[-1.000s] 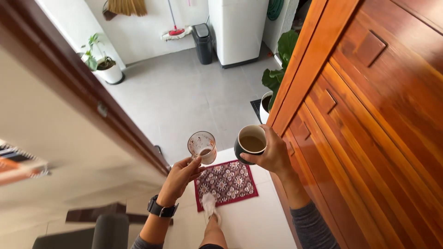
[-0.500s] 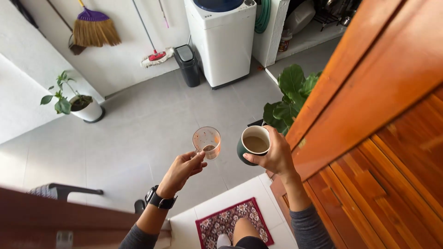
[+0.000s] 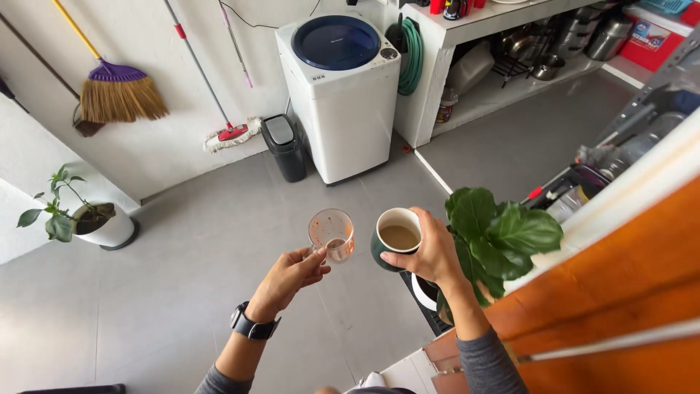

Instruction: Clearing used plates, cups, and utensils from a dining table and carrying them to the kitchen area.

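Both my forearms extend forward at chest level. My left hand (image 3: 286,279) is closed in a fingertip pinch; my right hand (image 3: 432,254) is curled in a wrap grip.

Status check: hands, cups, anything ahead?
Left hand grips clear glass, nearly empty. Right hand holds dark mug of brown drink. Potted plant close at right.

Left hand (image 3: 286,279): bare, no rings visible. Black wristwatch (image 3: 253,325) on left wrist, broad dark strap, metal buckle facing up. Right hand (image 3: 432,254): bare, wrist bare. Grey long sleeves (image 3: 487,362) on both arms, pushed back toward elbows, fine knit. Light-coloured shoe (image 3: 372,380) tip at bottom edge.
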